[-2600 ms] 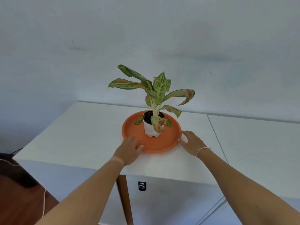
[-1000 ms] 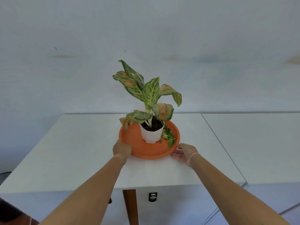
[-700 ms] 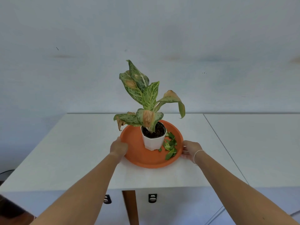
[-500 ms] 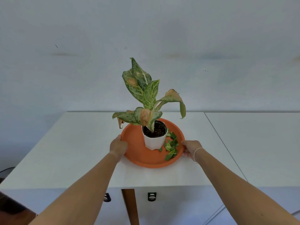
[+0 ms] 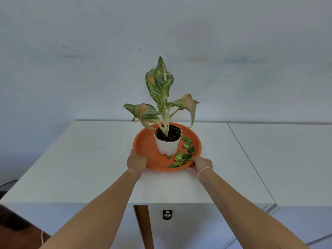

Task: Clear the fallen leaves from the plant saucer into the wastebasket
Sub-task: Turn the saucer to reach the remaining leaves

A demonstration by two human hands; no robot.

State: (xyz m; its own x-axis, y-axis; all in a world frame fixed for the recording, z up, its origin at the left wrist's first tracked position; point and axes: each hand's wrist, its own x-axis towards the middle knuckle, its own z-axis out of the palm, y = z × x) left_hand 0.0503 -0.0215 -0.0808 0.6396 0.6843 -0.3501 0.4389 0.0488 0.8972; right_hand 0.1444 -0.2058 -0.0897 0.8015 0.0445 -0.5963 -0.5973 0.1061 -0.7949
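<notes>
An orange round saucer (image 5: 145, 146) sits on the white table (image 5: 86, 159). In its middle stands a white pot (image 5: 168, 147) holding a plant with mottled green and browning leaves (image 5: 159, 85). Several small green fallen leaves (image 5: 183, 156) lie on the saucer's right and front-right part. My left hand (image 5: 136, 161) grips the saucer's front-left rim. My right hand (image 5: 202, 165) grips the front-right rim, close to the leaves. No wastebasket is in view.
A second white tabletop (image 5: 287, 159) adjoins on the right, with a seam between the two. A pale wall (image 5: 107, 60) rises right behind the table. A wooden leg (image 5: 143, 227) and a small dark knob (image 5: 167, 214) show under the front edge.
The saucer has been turned on the table, bringing the fallen leaves round from behind the pot to the front right. Both hands have shifted along the rim to the front.
</notes>
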